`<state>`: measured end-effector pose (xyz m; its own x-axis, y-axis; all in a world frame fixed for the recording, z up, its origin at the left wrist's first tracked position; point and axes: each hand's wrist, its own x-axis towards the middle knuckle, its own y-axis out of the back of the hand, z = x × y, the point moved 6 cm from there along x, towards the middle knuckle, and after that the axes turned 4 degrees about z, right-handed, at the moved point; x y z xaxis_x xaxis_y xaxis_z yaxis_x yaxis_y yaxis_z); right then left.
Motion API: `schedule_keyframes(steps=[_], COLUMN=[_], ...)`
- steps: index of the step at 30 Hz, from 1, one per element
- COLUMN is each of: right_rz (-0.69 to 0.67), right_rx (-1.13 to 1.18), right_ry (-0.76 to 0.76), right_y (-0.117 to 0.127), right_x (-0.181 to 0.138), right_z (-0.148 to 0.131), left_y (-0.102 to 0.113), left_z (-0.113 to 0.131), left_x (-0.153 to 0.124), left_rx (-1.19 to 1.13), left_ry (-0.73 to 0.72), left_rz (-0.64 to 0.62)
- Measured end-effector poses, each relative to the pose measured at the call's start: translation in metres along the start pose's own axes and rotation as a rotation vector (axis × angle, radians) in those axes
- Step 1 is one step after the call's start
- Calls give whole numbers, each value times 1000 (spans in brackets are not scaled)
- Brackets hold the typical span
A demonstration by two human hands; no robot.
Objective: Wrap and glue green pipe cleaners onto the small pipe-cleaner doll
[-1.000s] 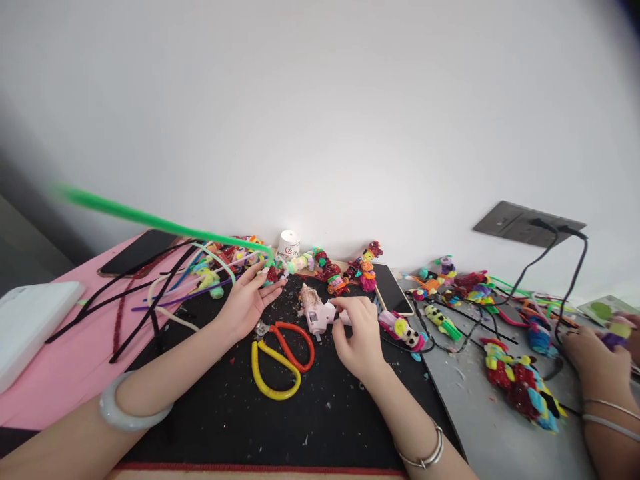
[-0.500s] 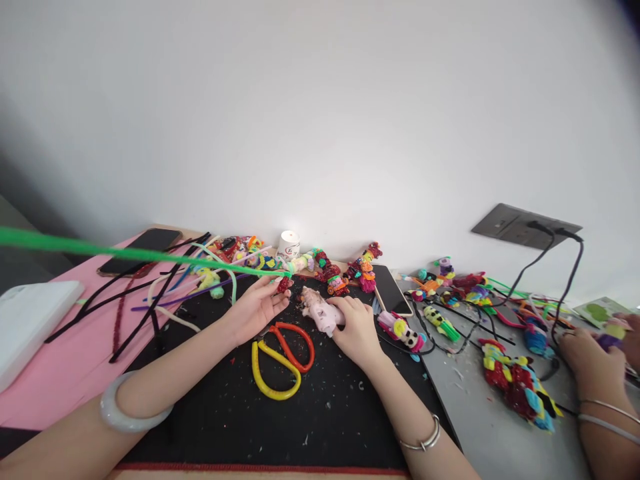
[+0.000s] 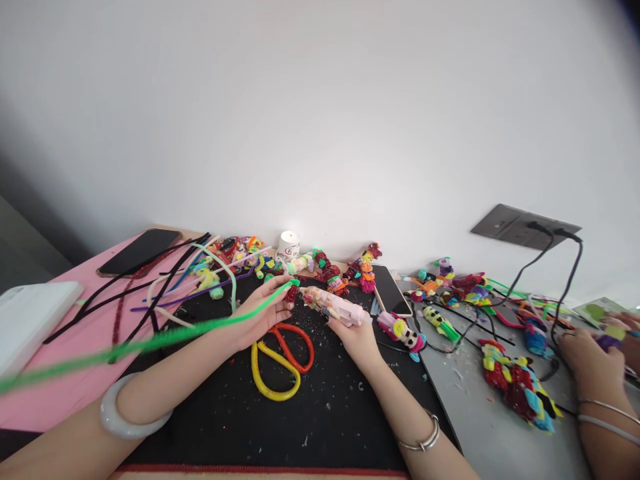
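Note:
My left hand (image 3: pixel 260 315) pinches a small dark red fuzzy piece (image 3: pixel 291 294) with a long green pipe cleaner (image 3: pixel 183 335) coming off it. The stem trails left across my forearm, its near end blurred. In my right hand (image 3: pixel 359 343) is a pink glue gun (image 3: pixel 345 309), its front crusted with glue and coloured bits. The nozzle points left, close beside the red piece; whether they touch I cannot tell. Below my left hand lie scissors (image 3: pixel 256 373) with one yellow and one red handle, the blades mostly hidden.
Loose pipe cleaners (image 3: pixel 131 303) and a phone (image 3: pixel 140 252) lie left, near a white box (image 3: pixel 37 327). Fuzzy figures (image 3: pixel 400 330) line the back around a paper cup (image 3: pixel 289 247) and another phone (image 3: pixel 393 291). Cords run from a wall socket (image 3: pixel 525 227). Another person's hand (image 3: pixel 593 357) works at right.
My right hand has raised and turned the glue gun, bringing its nozzle near the red piece. The green pipe cleaner's free end has swung down, and my left hand has shifted slightly right.

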<state>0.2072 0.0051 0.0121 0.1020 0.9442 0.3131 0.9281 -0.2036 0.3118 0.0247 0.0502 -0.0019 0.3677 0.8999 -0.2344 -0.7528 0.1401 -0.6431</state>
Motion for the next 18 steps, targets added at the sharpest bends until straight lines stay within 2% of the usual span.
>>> schedule_keyframes(steps=[5,11,18], right_rz=[-5,1,1], right_rx=[5,-17,-47], right_ry=[-5,9,19], right_y=[-2,-2,-3], right_x=[-1,-1,0], right_z=[1,-1,-5], left_y=[-8,-6,0], left_z=[2,-1,-5], left_x=[-9,-5,1], left_rx=[24,72,99], left_ry=[4,-10,23], left_rz=[-4,-72,-23])
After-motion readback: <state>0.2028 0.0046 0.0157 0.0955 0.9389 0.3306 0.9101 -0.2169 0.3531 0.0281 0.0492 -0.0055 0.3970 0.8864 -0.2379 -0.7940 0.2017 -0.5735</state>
